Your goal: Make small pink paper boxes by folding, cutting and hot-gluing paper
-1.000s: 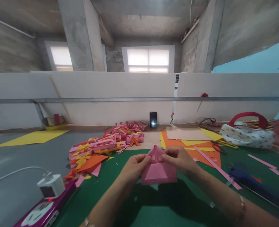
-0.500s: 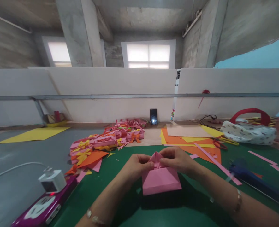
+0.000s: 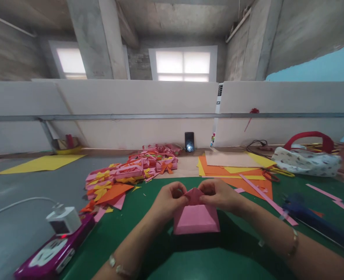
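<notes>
Pink paper [image 3: 196,221], folded to a peak at the far end and wide and straight at the near edge, held in front of the body over the green mat [image 3: 213,264]. Its shadow lies on the mat just below; whether any edge touches down, cannot tell. Left hand [image 3: 169,199] pinches the peak's left side between thumb and curled fingers; right hand [image 3: 221,195] pinches the right side likewise – thumbs near each other on the upper folds, the two hands apart. Bracelet [image 3: 293,242] on the right wrist. Left of the mat's far end, a heap [image 3: 131,171] of pink, orange and yellow paper pieces, some cut like flowers. Nearer, a white charger [image 3: 64,221] stands on a purple box [image 3: 43,258], a red light glowing at its foot. Far side: phone [image 3: 189,142] upright against the white panel [image 3: 148,134]. To the right, orange sheet [image 3: 244,188] partly under other sheets, a long pink strip [image 3: 267,199] slanting across it; near the strip's lower end, a blue tool [image 3: 312,219] – blurred, kind unclear. Beyond, a pale patterned basket [image 3: 304,164] with a red handle.
</notes>
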The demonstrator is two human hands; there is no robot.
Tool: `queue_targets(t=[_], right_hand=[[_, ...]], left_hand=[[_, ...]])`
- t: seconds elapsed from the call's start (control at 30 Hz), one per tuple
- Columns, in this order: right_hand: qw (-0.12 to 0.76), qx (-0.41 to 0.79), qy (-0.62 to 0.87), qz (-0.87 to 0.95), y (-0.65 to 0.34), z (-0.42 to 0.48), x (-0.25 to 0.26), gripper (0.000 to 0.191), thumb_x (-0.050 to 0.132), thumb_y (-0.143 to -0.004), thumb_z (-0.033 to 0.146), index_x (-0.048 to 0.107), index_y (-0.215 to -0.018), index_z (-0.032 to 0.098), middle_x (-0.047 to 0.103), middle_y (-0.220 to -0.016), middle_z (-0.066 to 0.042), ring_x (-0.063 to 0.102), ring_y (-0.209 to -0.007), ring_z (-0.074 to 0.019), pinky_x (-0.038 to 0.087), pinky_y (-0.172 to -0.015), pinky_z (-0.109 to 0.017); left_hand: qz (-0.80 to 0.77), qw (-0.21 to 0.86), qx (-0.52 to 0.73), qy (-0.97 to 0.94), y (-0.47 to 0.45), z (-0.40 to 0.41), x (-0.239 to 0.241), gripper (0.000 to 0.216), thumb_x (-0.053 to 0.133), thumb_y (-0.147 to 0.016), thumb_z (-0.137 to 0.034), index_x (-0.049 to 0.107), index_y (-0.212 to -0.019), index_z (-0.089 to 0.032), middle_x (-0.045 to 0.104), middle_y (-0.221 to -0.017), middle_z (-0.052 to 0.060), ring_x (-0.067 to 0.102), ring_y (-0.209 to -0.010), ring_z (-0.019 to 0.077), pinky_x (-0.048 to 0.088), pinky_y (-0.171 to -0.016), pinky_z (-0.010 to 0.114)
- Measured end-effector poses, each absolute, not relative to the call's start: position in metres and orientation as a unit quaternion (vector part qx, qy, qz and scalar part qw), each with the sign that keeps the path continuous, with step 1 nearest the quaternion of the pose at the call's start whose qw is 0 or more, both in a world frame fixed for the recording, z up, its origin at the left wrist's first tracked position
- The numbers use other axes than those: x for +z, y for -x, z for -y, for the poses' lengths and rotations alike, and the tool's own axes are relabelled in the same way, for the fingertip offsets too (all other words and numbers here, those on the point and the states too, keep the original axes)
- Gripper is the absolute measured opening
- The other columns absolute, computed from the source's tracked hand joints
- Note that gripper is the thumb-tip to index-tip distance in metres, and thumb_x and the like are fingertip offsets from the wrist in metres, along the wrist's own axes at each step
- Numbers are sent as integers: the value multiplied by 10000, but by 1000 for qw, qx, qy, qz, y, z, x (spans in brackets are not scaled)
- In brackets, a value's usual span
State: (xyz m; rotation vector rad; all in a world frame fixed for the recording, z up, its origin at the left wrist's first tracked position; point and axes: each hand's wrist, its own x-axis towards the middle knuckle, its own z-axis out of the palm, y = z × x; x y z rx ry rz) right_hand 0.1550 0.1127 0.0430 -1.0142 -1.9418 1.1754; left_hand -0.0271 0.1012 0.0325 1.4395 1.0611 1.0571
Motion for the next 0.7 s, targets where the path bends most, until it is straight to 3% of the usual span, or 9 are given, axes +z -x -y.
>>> queue_targets(t=[0.2,0.43,0.57,0.7], right_hand=[[363,390,401,745,-158,-121,41,57,547,-670,134,593,-702,146,596,-607,17,528,-552,-102,357,-476,-189],[405,300,378,776,-156,-117,42,98,547,-723,183,641,-743,163,622,-688,2,533,-634,-124,397,-563,-219],[396,264,325,817,-157,-116,42,195,539,-745,168,692,-866,188,664,-770,-9,561,-679,-132,419,-593,-225],[405,300,307,807,-159,-120,39,202,562,-755,207,710,-893,207,687,-825,-33,604,-739,-159,459,-656,-260]], left_hand=[[-468,578,396,-538,31,-90,43,289,606,-707,-417,594,-850,-167,588,-700,10,509,-574,98,362,-513,200],[-432,644,394,-494,31,-96,34,250,689,-637,-239,642,-871,-163,631,-795,50,584,-673,142,481,-664,289],[-434,591,426,-529,30,-100,30,206,677,-650,-260,667,-811,-133,641,-716,57,571,-601,128,464,-603,245],[-435,561,430,-557,30,-98,33,193,634,-677,-230,685,-836,-132,621,-655,26,533,-568,105,423,-553,208]])
